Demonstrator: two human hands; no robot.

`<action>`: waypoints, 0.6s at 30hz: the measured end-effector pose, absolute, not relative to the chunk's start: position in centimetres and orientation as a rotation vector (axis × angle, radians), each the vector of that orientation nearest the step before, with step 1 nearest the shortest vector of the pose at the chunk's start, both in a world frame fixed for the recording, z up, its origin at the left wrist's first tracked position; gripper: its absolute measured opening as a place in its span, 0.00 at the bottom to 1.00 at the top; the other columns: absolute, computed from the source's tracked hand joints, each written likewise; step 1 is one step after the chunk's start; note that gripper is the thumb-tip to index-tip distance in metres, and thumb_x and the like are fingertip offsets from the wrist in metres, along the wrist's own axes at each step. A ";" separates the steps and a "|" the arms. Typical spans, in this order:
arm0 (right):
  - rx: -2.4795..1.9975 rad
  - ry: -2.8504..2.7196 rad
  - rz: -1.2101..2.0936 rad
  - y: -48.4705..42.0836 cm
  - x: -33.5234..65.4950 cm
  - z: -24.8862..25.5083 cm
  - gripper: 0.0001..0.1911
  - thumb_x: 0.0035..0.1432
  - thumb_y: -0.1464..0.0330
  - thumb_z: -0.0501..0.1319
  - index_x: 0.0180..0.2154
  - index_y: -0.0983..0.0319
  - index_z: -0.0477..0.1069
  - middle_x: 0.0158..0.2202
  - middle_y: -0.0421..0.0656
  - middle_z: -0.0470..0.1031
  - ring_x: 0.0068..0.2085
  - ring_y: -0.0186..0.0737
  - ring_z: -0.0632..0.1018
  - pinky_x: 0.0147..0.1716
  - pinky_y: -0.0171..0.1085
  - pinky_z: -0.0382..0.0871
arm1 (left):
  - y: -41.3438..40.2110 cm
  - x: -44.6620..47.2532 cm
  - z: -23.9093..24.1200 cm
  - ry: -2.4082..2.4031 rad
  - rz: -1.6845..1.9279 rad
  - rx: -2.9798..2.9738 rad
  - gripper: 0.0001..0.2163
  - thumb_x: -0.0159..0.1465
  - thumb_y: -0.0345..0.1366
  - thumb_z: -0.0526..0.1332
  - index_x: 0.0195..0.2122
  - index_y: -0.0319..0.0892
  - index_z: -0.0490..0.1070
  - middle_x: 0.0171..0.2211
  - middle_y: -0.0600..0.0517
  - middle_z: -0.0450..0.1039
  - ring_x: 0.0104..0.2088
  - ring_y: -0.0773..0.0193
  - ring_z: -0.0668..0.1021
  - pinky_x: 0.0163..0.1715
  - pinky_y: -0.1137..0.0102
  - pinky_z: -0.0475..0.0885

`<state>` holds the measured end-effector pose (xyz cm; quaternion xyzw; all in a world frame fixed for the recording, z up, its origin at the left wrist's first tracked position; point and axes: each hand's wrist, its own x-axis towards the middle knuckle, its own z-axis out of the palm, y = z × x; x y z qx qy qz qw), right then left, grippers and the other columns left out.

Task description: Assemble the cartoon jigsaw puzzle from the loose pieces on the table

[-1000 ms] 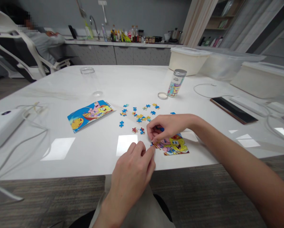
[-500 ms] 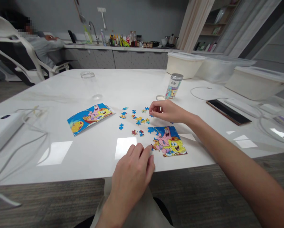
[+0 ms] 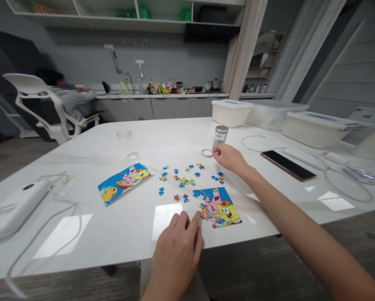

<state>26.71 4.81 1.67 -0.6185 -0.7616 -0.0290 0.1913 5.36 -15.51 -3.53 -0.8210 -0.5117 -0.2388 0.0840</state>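
Note:
A partly assembled cartoon jigsaw puzzle (image 3: pixel 220 207) lies flat near the table's front edge, its left side ragged. My left hand (image 3: pixel 179 246) rests just left of it, fingers loosely stretched, the index fingertip at the puzzle's lower left edge. Behind the puzzle, several loose jigsaw pieces (image 3: pixel 183 182) are scattered. My right hand (image 3: pixel 229 158) hovers beyond the pieces with its fingertips pinched; whether something small sits between them is hidden. Right by those fingertips are a round metal-rimmed lid (image 3: pixel 207 153) and a printed can (image 3: pixel 220 134). On the left lies the creased picture sheet (image 3: pixel 124 182).
A clear jar (image 3: pixel 124 133) stands at the back left. A white power device (image 3: pixel 18 207) with cables is at the far left. To the right lie a dark phone-like slab (image 3: pixel 288 165) and cables; storage boxes (image 3: pixel 231 113) line the back right. A person sits beyond the table.
My right hand has moved away from the loose pieces, back toward the lid and can, uncovering pieces on the right. My left hand stays by the puzzle. The view has tilted up.

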 end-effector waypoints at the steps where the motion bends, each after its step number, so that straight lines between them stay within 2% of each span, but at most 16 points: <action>1: -1.738 -2.131 -0.072 4.9 26.8 1.7 0.09 0.61 0.71 0.54 0.38 0.62 0.73 0.40 0.48 0.77 0.40 0.43 0.76 0.35 0.37 0.63 | -15.5 5.2 -3.5 -1.525 -0.748 -2.449 0.17 0.66 0.30 0.54 0.56 0.45 0.64 0.35 0.51 0.71 0.35 0.60 0.76 0.30 0.68 0.74; 3: -1.732 -2.122 -0.053 5.0 26.8 1.6 0.08 0.61 0.71 0.55 0.37 0.62 0.73 0.38 0.47 0.77 0.38 0.43 0.76 0.34 0.36 0.63 | -15.3 4.6 -2.8 -1.507 -0.818 -2.441 0.19 0.67 0.32 0.53 0.59 0.44 0.60 0.38 0.50 0.73 0.36 0.62 0.77 0.30 0.70 0.74; 5: -1.716 -2.120 -0.028 5.2 26.8 1.5 0.08 0.60 0.71 0.55 0.37 0.62 0.74 0.37 0.47 0.78 0.37 0.42 0.76 0.34 0.36 0.64 | -14.5 3.5 -1.2 -1.471 -0.798 -2.401 0.16 0.67 0.34 0.53 0.56 0.44 0.62 0.41 0.49 0.74 0.39 0.61 0.79 0.31 0.71 0.74; 8: -1.657 -2.146 0.015 5.5 26.8 1.2 0.09 0.61 0.70 0.55 0.36 0.63 0.74 0.37 0.48 0.78 0.36 0.41 0.76 0.34 0.36 0.64 | -11.4 1.5 2.6 -1.509 -0.511 -2.326 0.12 0.68 0.35 0.53 0.51 0.42 0.67 0.41 0.48 0.76 0.37 0.60 0.79 0.28 0.70 0.72; 10: -1.600 -2.182 0.047 5.6 26.9 1.1 0.09 0.61 0.70 0.55 0.36 0.63 0.74 0.37 0.47 0.78 0.36 0.41 0.76 0.35 0.36 0.65 | -8.1 0.3 5.2 -1.479 -0.283 -2.315 0.10 0.68 0.35 0.52 0.44 0.40 0.70 0.38 0.47 0.78 0.36 0.58 0.80 0.28 0.69 0.70; 12: -1.540 -2.228 0.080 5.7 26.9 0.9 0.08 0.60 0.71 0.56 0.36 0.63 0.75 0.36 0.47 0.78 0.36 0.41 0.76 0.36 0.36 0.66 | -4.5 -0.7 6.8 -1.361 -0.038 -2.372 0.12 0.69 0.34 0.49 0.39 0.39 0.71 0.35 0.47 0.79 0.31 0.60 0.79 0.26 0.70 0.66; 14: -1.481 -2.285 0.117 5.7 26.7 0.7 0.08 0.59 0.73 0.57 0.35 0.63 0.75 0.35 0.47 0.77 0.36 0.40 0.76 0.37 0.36 0.67 | -1.4 -1.4 7.1 -1.273 0.031 -2.418 0.13 0.69 0.32 0.48 0.36 0.39 0.72 0.34 0.46 0.79 0.31 0.61 0.79 0.26 0.70 0.64; 18: -1.368 -2.405 0.204 5.5 26.1 0.2 0.07 0.58 0.73 0.59 0.34 0.63 0.76 0.36 0.46 0.75 0.37 0.40 0.76 0.40 0.37 0.69 | 1.0 -2.1 4.8 -1.191 0.113 -2.469 0.12 0.68 0.30 0.49 0.36 0.37 0.73 0.29 0.44 0.79 0.27 0.61 0.79 0.26 0.70 0.63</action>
